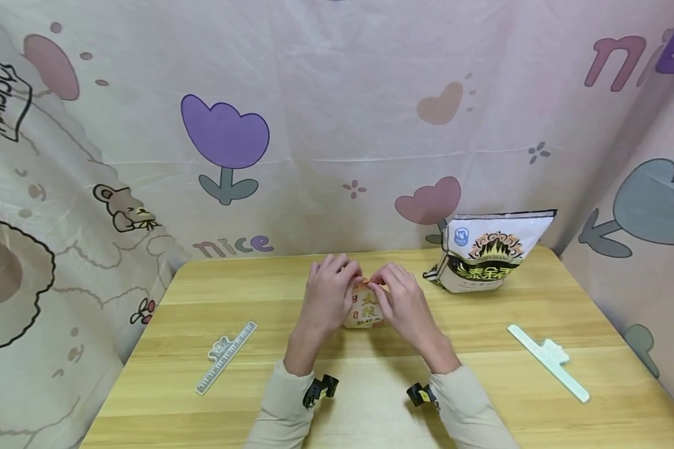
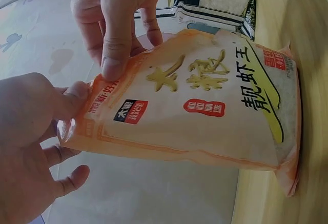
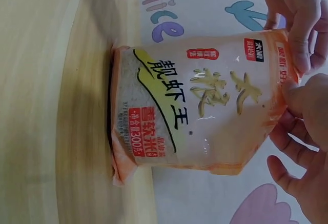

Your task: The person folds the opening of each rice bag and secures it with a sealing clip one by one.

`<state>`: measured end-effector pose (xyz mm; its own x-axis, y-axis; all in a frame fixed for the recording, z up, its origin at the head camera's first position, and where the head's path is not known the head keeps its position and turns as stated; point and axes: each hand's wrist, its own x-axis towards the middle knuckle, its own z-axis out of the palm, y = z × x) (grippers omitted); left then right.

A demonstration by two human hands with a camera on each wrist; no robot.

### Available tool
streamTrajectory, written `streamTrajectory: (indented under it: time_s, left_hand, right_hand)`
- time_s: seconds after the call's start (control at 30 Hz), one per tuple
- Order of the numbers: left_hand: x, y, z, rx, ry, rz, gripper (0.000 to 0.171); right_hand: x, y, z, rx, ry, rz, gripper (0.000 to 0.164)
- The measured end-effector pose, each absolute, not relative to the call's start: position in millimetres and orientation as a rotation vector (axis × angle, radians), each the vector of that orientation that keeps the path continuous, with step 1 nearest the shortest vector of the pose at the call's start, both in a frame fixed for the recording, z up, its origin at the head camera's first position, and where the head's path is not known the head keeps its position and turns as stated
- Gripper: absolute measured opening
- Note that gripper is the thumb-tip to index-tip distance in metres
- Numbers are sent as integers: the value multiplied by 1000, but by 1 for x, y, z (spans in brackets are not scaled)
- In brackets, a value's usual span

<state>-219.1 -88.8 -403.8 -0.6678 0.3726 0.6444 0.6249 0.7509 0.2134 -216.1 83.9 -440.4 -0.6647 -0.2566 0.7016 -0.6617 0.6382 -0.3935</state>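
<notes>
A small orange-and-cream rice bag (image 1: 365, 310) stands upright on the table between my two hands. Large gold and black characters cover its front, and rice shows through a lower corner in the right wrist view. My left hand (image 1: 327, 296) pinches the bag's top edge near its left side, thumb in front and fingers behind. At the right part of the same edge, my right hand (image 1: 405, 305) pinches the orange film between thumb and fingers. Both wrist views show the bag (image 2: 205, 126) looking full, its top narrowed between the hands. Whether the top is sealed, I cannot tell.
Behind on the right stands a larger white-and-black rice bag (image 1: 485, 255). A greyish clear bag clip (image 1: 226, 358) lies on the left of the wooden table (image 1: 247, 287), a mint green clip (image 1: 549, 360) on the right. Patterned cloth (image 1: 326, 125) hangs behind.
</notes>
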Motion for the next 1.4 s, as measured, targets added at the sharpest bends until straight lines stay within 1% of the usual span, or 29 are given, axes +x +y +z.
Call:
streamTrajectory:
  time_s: [0.23,0.5,0.67,0.87,1.03,1.27,1.4]
  left_hand:
    - [-219,-87,-405,-740,-2350,-549,8]
    - [-220,-84,-402,-716,-2338,-488,11]
    - [-222,-85,-401,-699,-2327,-492,11]
    - [-222,-87,-402,-690,-2331,-534,10]
    - [-223,-89,-404,-681,-2335,-562,8]
    - [-223,-89,-404,-688,-2332,-578,7]
    - [-221,-89,-406,-684,-2341,-608,6]
  right_hand:
    - [-217,94,-442,762,-2259,852,7]
    - [-221,106,-444,796,-2230,853,10]
    - [-224,113,-448,775,-2271,829,12]
    - [-225,120,-452,764,-2352,835,9]
    - [-225,123,-452,741,-2406,811,10]
    - [-224,128,-453,674,-2528,902,15]
    - [-224,128,-453,688,-2525,913,14]
